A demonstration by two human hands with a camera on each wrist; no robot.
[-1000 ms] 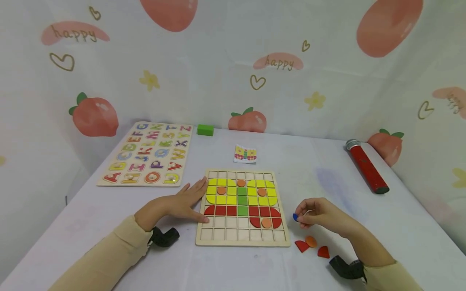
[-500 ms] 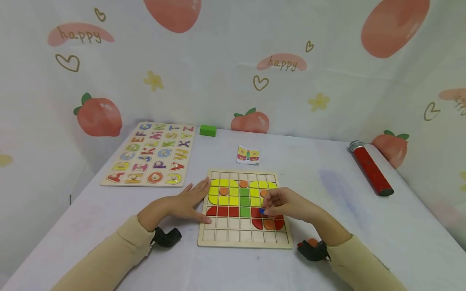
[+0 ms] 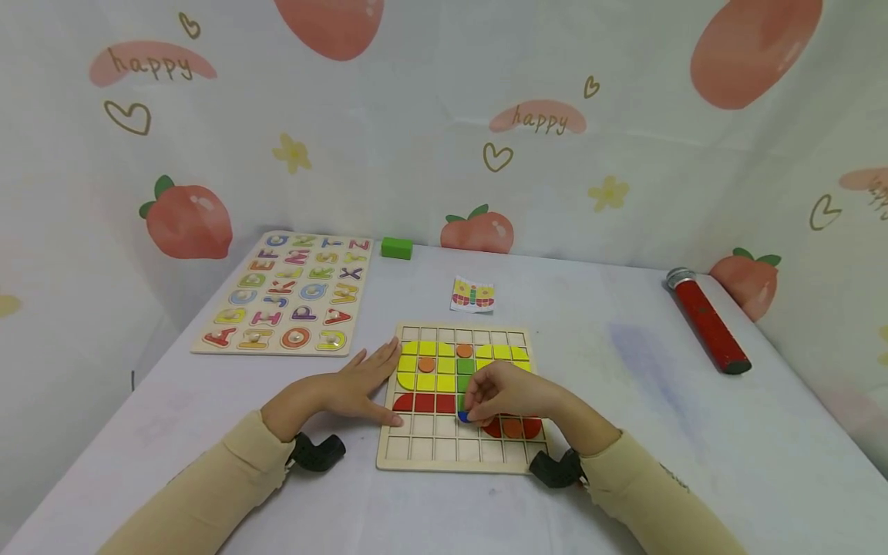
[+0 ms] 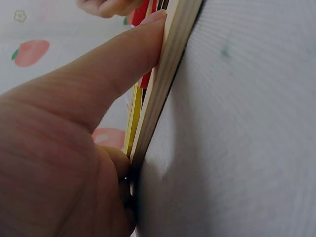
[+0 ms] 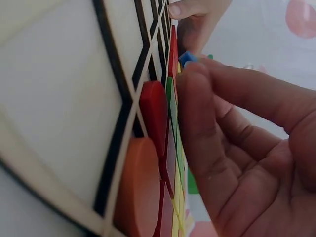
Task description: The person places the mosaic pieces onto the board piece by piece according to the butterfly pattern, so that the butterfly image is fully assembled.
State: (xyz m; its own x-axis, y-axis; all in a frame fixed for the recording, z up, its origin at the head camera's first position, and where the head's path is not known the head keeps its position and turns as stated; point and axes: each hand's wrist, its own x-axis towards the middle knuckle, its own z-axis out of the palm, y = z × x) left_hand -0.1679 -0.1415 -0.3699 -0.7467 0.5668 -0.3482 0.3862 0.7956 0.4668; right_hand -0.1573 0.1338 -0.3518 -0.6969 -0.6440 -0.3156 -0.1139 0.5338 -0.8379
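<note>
My right hand [image 3: 509,393] pinches a small blue puzzle piece [image 3: 463,417] between thumb and fingertips, over the middle of the wooden grid board [image 3: 423,464]. In the right wrist view the blue piece [image 5: 186,59] shows at the tips of thumb and forefinger. Just beneath the hand lies the column of green squares [image 3: 466,367], partly hidden by it. My left hand [image 3: 354,389] rests with fingers spread on the board's left edge, its thumb [image 4: 133,47] across the rim. Yellow pieces [image 3: 428,381], a red row [image 3: 425,402] and orange discs [image 3: 426,365] fill cells of the grid.
A picture card [image 3: 473,295] lies behind the board. At the back left is an alphabet puzzle [image 3: 291,308], with a green block [image 3: 397,248] beside it. A red microphone [image 3: 709,324] lies at the right. A patterned cloth [image 3: 416,116] hangs behind the table.
My right hand has carried the blue piece leftward from beside the board to the grid's middle. The right forearm now hides the loose red and orange pieces. The left hand stays on the edge.
</note>
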